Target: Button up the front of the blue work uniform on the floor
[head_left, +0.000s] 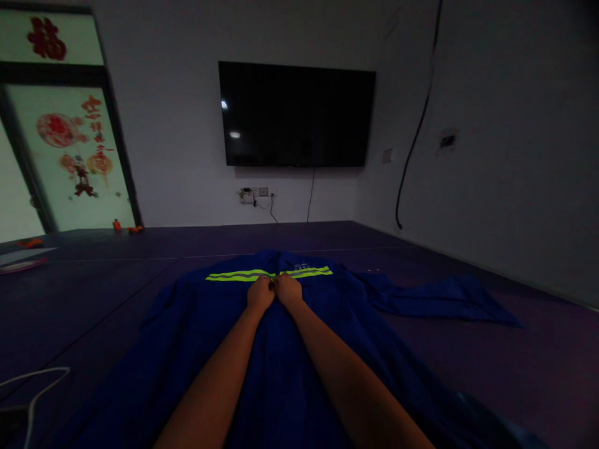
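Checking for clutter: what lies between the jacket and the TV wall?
Head view: only bare dark floor between the jacket and the wall under the TV.

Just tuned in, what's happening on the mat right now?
A person has a blue work jacket spread flat on the dark floor surface. The left hand and right hand are pressed together at the jacket's middle, just below its yellow-green reflective stripe, apparently pinching the front closure. One sleeve lies stretched out to the right. A wall-mounted television hangs ahead, and a white cable lies at lower left.
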Tool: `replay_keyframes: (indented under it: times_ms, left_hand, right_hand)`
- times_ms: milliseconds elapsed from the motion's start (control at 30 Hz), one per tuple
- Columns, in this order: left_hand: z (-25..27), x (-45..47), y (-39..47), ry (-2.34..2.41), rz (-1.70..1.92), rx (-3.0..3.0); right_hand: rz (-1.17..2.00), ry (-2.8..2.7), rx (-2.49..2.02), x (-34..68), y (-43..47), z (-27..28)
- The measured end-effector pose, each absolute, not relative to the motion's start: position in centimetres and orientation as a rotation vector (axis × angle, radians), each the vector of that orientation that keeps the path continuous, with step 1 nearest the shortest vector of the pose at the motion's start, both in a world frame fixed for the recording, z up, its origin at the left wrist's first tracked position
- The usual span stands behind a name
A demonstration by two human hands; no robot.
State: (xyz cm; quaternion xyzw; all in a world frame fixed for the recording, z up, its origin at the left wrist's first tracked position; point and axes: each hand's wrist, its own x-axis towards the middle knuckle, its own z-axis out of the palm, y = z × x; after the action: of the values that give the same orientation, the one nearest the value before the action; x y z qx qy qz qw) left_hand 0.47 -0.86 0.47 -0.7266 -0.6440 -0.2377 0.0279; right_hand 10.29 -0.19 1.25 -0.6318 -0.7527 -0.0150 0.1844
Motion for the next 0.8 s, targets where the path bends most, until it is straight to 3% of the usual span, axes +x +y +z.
replay_keyframes:
  times_ms: [800]
  left_hand:
    - [0.60, 0.59, -0.93, -2.015, -0.755, -2.240]
  right_hand:
    - [0.013, -2.020, -1.870, 9.98, -0.07, 1.17]
